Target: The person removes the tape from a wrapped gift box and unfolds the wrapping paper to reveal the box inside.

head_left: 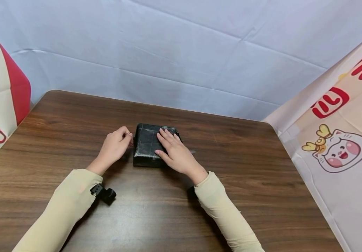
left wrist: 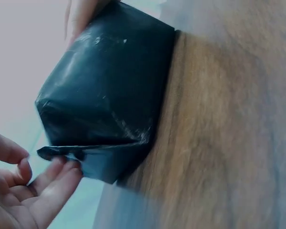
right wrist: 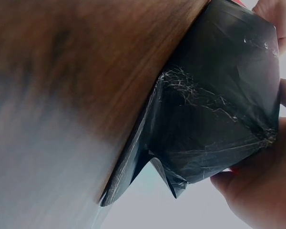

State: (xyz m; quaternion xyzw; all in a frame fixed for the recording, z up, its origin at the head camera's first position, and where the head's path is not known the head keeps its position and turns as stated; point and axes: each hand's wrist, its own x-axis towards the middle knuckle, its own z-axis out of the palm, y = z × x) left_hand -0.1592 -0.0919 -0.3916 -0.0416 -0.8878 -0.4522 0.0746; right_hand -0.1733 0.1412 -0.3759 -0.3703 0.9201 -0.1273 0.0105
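A black plastic-wrapped parcel (head_left: pixel 146 140) lies on the wooden table, its film creased and scuffed. My right hand (head_left: pixel 176 152) rests on top of it, fingers spread and mostly straight, thumb near the front edge. At the parcel's left end is my left hand (head_left: pixel 115 145), bent at the knuckles. The left wrist view shows a folded end flap (left wrist: pixel 109 162) sticking out, with blurred fingertips (left wrist: pixel 69 171) of the left hand touching it; the thumb side stands apart from the flap. Loose film (right wrist: pixel 128 157) juts from the other end in the right wrist view.
The dark brown table (head_left: pixel 250 168) runs back to a pale cloth backdrop (head_left: pixel 181 59). Printed cloth panels hang at both sides, the right one with a cartoon face (head_left: pixel 341 150). A black wrist camera (head_left: pixel 103 194) sticks out from the left sleeve.
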